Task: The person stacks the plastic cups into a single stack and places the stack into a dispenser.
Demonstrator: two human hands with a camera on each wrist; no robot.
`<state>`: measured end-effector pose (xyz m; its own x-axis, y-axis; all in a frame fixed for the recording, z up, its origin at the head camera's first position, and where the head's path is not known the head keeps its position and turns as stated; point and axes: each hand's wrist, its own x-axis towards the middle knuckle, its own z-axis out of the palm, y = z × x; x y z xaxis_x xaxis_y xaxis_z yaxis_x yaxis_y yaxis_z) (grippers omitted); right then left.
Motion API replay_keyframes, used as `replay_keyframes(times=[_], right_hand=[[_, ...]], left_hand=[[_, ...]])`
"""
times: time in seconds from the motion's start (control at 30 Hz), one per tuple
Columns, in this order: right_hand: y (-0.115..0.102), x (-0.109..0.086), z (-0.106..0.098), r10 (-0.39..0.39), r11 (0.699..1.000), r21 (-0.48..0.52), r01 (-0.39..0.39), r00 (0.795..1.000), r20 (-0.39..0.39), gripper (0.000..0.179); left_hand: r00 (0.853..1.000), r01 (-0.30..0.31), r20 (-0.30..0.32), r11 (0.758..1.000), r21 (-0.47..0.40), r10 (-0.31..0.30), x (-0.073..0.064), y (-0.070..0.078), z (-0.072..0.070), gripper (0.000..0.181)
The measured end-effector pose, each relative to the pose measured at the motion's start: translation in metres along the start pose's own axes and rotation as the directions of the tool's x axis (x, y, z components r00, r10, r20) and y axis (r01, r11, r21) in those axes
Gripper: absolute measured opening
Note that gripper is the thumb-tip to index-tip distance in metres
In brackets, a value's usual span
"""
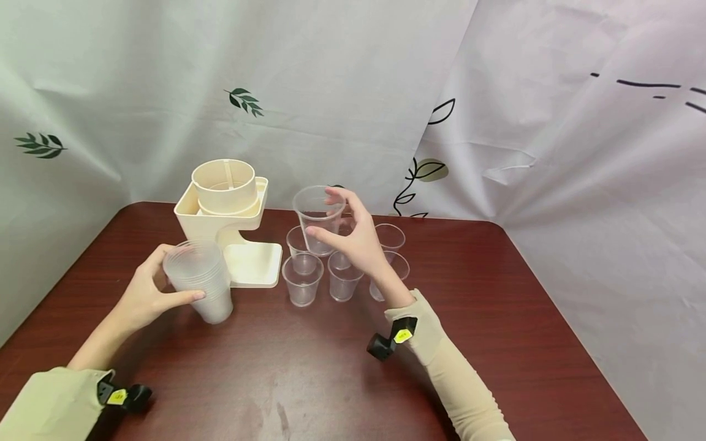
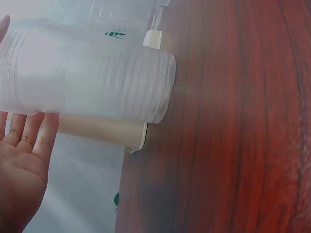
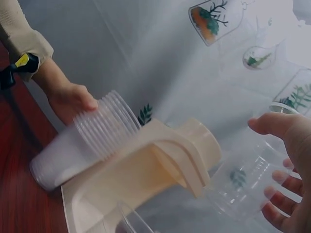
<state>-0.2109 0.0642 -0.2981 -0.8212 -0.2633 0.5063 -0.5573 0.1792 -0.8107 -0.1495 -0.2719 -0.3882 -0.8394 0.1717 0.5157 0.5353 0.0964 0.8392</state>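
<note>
My left hand [image 1: 144, 295] grips a nested stack of clear plastic cups [image 1: 205, 285], thumb at the front and fingers behind the rims. The stack's base stands close over the tabletop in the left wrist view, its rims leaning toward that hand. Between thumb and fingertips, my right hand [image 1: 357, 237] holds one clear plastic cup [image 1: 313, 228], raised at the back of the table. Under and around it, several similar cups [image 1: 302, 288] stand upright in two rows, some partly covered by the right hand and wrist.
A cream-coloured stand [image 1: 250, 264] with a round open holder [image 1: 223, 199] on top is just behind the cup stack, left of the standing cups. The dark red wooden table [image 1: 309, 380] meets a pale patterned curtain [image 1: 331, 92] at its back edge.
</note>
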Motion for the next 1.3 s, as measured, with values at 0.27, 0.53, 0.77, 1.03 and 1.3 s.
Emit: replay_keyframes(times=[0.27,0.53,0.77,1.03,1.3], right_hand=[[-0.010,0.003,0.016,-0.018,0.999,0.043,0.017,1.000,0.018,0.070],[-0.016,0.006,0.029,0.010,0.990,0.140,-0.019,0.998,0.064,0.072],[-0.027,0.013,0.037,0.028,0.981,0.186,-0.047,0.994,0.104,0.070],[-0.034,0.020,0.048,-0.007,0.988,0.154,-0.010,0.993,0.115,0.068],[-0.043,0.027,0.058,-0.045,0.981,0.191,0.020,0.991,0.125,0.072]], left_hand=[[1.000,-0.009,0.004,1.000,-0.008,0.009,0.000,0.000,0.000,0.064],[1.000,-0.013,0.003,1.000,0.006,0.013,-0.001,-0.001,0.000,0.065],[1.000,-0.012,0.001,1.000,0.025,0.012,0.000,0.000,0.000,0.065],[1.000,-0.010,-0.004,0.999,0.037,0.010,0.000,-0.001,0.000,0.065],[1.000,-0.011,-0.003,1.000,0.000,0.011,0.001,-0.002,-0.001,0.064]])
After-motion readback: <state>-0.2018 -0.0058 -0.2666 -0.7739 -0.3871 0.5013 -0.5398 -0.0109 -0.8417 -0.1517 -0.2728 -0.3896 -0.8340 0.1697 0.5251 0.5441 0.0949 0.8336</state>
